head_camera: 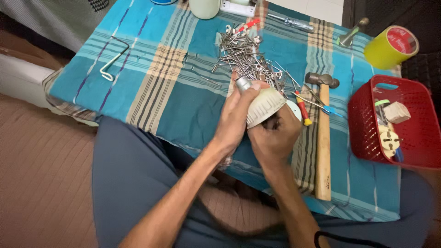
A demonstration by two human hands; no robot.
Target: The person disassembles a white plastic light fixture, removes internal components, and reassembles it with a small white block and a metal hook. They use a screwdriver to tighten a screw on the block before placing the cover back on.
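Blue checked cloth (151,92) covered the bench, its near edge hanging over our knees, and bare cloth left open room to the left of our grip. Beyond the grip lay a heap of nails (245,55); to its right a small screwdriver (302,108), a hammer (323,138) and, near the bench's right edge, a red basket (367,128). Our left hand (236,119) curled around the bulb body (262,106), fingers pressed on its metal base. Our right hand (274,137) pinched its wide end from below, wrists close together.
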